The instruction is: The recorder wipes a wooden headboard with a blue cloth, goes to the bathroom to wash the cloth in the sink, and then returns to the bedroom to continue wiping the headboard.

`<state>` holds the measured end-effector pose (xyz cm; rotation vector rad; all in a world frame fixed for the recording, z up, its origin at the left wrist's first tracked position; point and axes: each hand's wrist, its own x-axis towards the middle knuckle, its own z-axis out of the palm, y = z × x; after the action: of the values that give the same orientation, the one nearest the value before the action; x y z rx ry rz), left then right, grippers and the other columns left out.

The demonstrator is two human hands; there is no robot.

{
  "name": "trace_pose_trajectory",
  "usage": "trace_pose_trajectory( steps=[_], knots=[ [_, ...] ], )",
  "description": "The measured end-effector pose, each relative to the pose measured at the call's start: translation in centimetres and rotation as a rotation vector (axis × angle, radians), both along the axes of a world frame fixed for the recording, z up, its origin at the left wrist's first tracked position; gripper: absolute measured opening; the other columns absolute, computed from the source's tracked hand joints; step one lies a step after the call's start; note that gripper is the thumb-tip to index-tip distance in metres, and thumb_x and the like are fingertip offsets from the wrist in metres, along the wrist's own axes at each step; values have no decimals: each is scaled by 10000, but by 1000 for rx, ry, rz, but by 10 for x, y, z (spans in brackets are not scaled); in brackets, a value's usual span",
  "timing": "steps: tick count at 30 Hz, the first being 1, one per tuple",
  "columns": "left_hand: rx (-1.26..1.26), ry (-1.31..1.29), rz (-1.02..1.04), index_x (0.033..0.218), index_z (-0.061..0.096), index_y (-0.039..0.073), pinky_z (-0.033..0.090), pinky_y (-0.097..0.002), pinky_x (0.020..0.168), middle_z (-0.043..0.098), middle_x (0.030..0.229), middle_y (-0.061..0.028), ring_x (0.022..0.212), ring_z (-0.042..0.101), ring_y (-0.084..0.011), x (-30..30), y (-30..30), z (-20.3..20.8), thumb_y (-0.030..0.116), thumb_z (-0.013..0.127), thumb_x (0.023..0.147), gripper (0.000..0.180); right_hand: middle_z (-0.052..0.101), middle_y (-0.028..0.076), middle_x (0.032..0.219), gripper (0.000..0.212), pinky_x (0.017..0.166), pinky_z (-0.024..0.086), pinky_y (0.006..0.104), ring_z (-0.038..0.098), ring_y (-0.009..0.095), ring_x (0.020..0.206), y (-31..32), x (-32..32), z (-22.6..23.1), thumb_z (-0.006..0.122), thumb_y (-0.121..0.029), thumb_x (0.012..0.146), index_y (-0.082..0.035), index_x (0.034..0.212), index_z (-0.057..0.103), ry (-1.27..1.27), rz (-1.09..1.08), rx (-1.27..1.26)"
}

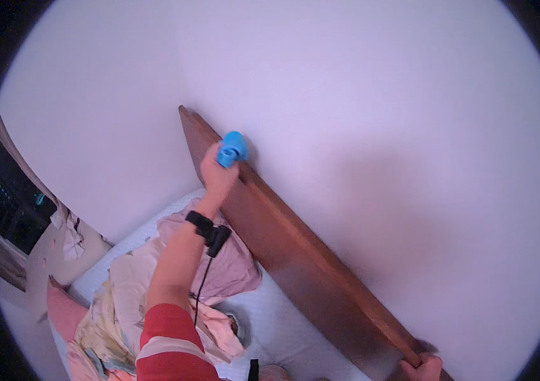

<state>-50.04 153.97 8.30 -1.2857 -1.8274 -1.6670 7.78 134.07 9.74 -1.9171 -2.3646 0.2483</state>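
Observation:
My left hand [220,170] reaches out to the far part of a brown wooden headboard [308,270]. Its fingers are closed around a bright blue bunched thing [232,149], which looks like a cloth, at the board's top edge. The exact shape of the blue thing is partly hidden by the fingers. Low at the right, my right hand [423,368] has its fingers bent over the near end of the same top edge; only part of that hand is in the picture. A black strap [200,223] with a small device and a cable circles my left wrist.
A pale wall [371,114] stands right behind the headboard. On the bed, a light blue mattress [282,317] bears a mauve pillow [238,270] and rumpled bedding [127,289] in cream and pink. At the far left are a dark window [13,184] and a curtain [25,159].

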Motion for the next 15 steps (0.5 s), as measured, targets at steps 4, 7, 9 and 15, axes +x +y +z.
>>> trace_pose_trajectory(
  steps=[4,7,9,15],
  knots=[
    [-70,172,98,853,559,41,451,-375,687,577,845,-170,791,556,-350,29,-3,-37,46,607,571,286,556,196,603,358,521,434,419,540,365,565,1,-10,9,687,-358,634,-13,659,593,70,-69,-52],
    [-100,-44,-5,835,561,60,451,-390,677,575,824,-161,779,552,-352,25,-4,-44,55,600,581,258,589,175,632,414,567,468,402,573,311,595,5,11,-14,659,-443,642,-32,674,629,-44,-39,-143],
    [-124,-15,-5,831,563,67,450,-396,670,575,816,-160,773,549,-354,27,-7,-36,56,593,587,246,596,175,682,462,600,471,396,580,301,641,10,3,2,639,-475,650,-24,749,628,-129,2,-208],
    [-274,13,-14,848,572,84,448,-396,668,575,801,-168,793,545,-358,21,-17,-19,62,576,605,244,601,158,827,485,659,471,386,582,292,754,12,3,-4,624,-426,694,-22,960,583,-243,7,-234]
  ],
)
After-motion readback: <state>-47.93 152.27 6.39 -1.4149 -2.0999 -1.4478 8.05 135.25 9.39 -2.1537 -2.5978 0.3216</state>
